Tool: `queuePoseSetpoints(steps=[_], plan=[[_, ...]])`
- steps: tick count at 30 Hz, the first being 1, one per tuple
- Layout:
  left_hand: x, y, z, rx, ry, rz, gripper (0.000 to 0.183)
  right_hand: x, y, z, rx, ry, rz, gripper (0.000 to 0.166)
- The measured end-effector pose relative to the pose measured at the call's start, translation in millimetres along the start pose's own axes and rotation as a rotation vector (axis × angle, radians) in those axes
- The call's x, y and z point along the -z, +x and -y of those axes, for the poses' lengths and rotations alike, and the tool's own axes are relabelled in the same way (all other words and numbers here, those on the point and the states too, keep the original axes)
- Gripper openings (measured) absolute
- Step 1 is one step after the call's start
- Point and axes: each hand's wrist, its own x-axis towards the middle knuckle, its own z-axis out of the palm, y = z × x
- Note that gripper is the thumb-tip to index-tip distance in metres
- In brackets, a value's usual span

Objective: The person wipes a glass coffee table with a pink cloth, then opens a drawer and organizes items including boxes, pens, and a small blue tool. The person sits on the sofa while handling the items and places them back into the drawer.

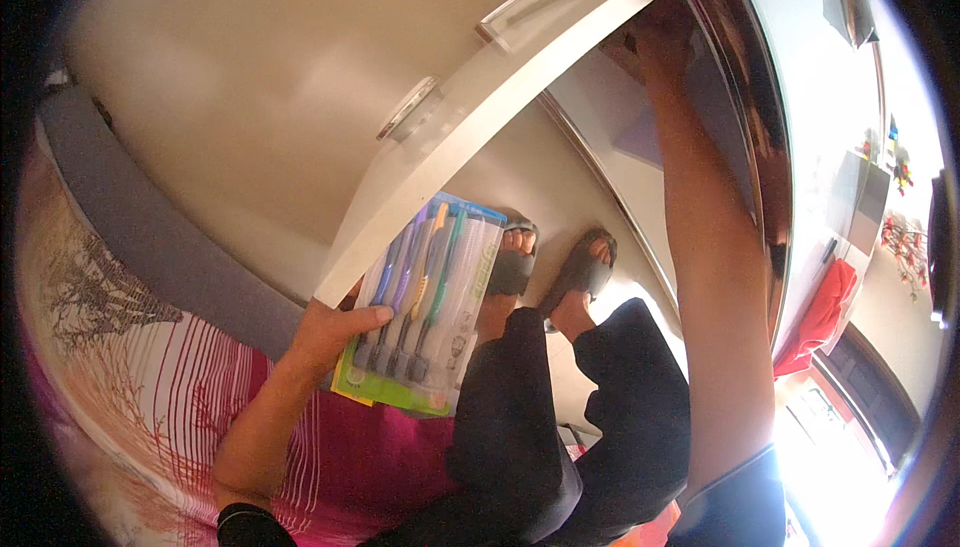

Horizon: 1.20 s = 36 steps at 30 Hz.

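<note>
My left hand (330, 333) grips a flat pack of toothbrushes (469, 307) by its edge, the thumb across the clear front. Several brushes in blue, purple, yellow and green show through the plastic, heads toward the green end. The top corner of the pack sits behind the edge of a white door or drawer front (480, 134). My right arm stretches under a dark glossy edge into a shadowed compartment (637, 123). At its far end my right hand (660, 41) is dark, and whether it holds anything is not clear.
A bed with a patterned, striped sheet (180, 367) and grey side rail (172, 224) lies to the left. Metal handles (409, 108) project from the white front. Sandalled feet (577, 269) rest on the floor. A red cloth (821, 314) lies on the bright top at right.
</note>
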Motion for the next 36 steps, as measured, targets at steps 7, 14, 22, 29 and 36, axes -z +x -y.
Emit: queuePoseSetpoints(steps=[7,14,22,29,36], plan=[[4.3,3.1,5.4,-0.038,0.125,-0.054,0.06,2.2,-10.4,19.8,-0.084,-0.121,0.191,0.086],[13.5,4.2,-5.4,-0.005,0.2,0.048,0.047,35.0,-97.4,28.0,-0.083,0.142,0.21,0.087],[27.9,12.2,-3.8,-0.157,0.255,0.111,0.035,164.6,-245.0,78.0,0.234,0.188,0.304,0.09],[66.9,-1.0,11.3,-0.255,0.329,-0.048,0.03,318.4,-291.5,62.0,0.397,0.187,0.098,0.096],[89.1,-93.4,13.8,-0.591,0.092,0.051,0.032,392.2,-350.5,37.4,0.248,0.355,-0.146,0.108]])
